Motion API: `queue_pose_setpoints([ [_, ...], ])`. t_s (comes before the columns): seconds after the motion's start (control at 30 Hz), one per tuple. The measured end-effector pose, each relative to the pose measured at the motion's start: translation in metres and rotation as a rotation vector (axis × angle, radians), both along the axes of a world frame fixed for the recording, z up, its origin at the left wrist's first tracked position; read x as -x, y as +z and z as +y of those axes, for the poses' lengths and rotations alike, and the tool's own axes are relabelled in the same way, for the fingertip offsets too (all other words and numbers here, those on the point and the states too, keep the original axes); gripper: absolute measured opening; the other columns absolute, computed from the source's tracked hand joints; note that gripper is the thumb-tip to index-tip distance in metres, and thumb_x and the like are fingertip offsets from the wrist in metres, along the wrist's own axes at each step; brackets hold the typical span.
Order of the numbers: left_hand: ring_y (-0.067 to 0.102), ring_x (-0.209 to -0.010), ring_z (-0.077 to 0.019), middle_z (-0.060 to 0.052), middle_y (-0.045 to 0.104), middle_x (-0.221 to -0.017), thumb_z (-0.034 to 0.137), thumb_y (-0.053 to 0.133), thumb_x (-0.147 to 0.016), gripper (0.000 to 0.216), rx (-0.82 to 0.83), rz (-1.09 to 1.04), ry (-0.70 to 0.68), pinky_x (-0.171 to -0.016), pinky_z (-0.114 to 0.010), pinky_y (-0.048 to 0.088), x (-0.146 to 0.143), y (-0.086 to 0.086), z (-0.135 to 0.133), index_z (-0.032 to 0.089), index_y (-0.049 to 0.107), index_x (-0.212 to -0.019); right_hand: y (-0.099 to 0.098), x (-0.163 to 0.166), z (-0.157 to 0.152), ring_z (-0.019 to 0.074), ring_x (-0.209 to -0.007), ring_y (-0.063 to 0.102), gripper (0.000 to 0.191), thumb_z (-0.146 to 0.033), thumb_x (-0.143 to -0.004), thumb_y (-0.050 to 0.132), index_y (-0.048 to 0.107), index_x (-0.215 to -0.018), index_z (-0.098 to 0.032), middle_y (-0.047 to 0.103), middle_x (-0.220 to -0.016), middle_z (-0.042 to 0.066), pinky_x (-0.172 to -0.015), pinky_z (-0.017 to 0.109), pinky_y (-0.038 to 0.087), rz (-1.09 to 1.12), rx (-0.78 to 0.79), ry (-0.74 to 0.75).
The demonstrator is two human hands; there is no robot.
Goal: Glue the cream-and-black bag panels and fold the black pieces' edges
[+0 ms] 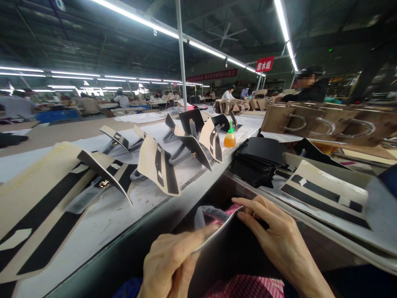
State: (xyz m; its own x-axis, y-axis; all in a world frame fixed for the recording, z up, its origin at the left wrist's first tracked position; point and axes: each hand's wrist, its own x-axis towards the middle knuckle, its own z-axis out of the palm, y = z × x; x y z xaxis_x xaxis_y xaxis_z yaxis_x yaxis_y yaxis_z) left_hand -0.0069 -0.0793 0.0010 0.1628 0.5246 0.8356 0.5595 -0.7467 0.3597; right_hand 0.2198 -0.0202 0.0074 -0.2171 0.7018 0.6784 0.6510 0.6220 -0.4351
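Observation:
Between my two hands is a black panel (221, 248) with a pale edge, held up in front of my body. My left hand (173, 256) grips its left side, fingers curled and thumb along the edge. My right hand (273, 227) pinches the upper right edge between thumb and fingers. A strip of cloudy plastic wrap (206, 214) stands behind the panel. Its far face is mostly hidden. Pink checked cloth (248, 286) shows below the panel.
Several cream-and-black panels (158, 165) with wrapped straps stand on the left table. An orange glue bottle (230, 138) is near its edge. To the right are a stack of black pieces (257, 159), a cream panel (325, 190), brown bags (328, 120) and a co-worker (307, 87).

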Motion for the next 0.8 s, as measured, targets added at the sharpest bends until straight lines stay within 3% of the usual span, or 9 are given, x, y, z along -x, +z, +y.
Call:
queue_pose_setpoints([
  [0.2,0.078,-0.084,-0.0097,0.001,0.082,-0.108,0.015,0.052,-0.101,0.033,-0.003,0.038,0.014,-0.08,-0.016,0.056,-0.001,0.001,0.004,0.024,0.06,-0.132,0.001,0.008,-0.002,0.0113,-0.06,0.058,0.026,-0.02,-0.101,0.047,0.072,-0.093,-0.024,0.059,-0.075,-0.001,-0.056,0.022,0.045,-0.177,-0.126,-0.054],
  [0.37,0.078,-0.088,-0.011,0.006,0.081,-0.109,0.014,0.055,-0.098,0.03,0.132,-0.082,0.135,-0.086,-0.015,0.056,0.008,-0.007,0.005,0.03,0.068,-0.119,-0.007,0.0,-0.002,0.0159,-0.066,0.065,0.02,-0.033,-0.102,0.05,0.064,-0.11,-0.022,0.068,-0.079,-0.001,-0.064,0.028,0.05,-0.188,-0.186,-0.232],
  [0.47,0.079,-0.093,-0.0143,0.004,0.082,-0.11,0.011,0.058,-0.096,0.03,0.101,-0.068,0.132,-0.089,-0.018,0.059,0.018,-0.011,0.004,0.027,0.068,-0.119,-0.01,-0.011,-0.005,0.0158,-0.065,0.066,0.019,-0.039,-0.101,0.054,0.064,-0.106,-0.025,0.07,-0.079,-0.003,-0.061,0.028,0.051,-0.138,-0.155,-0.301],
  [0.8,0.08,-0.088,-0.0144,0.002,0.082,-0.11,0.0,0.057,-0.09,0.04,0.009,-0.039,0.007,-0.084,-0.02,0.063,0.014,-0.014,-0.001,0.023,0.066,-0.121,-0.009,-0.018,-0.007,0.0149,-0.07,0.066,0.01,-0.028,-0.096,0.062,0.07,-0.101,-0.029,0.067,-0.08,-0.004,-0.065,0.027,0.05,-0.069,-0.045,-0.226],
])
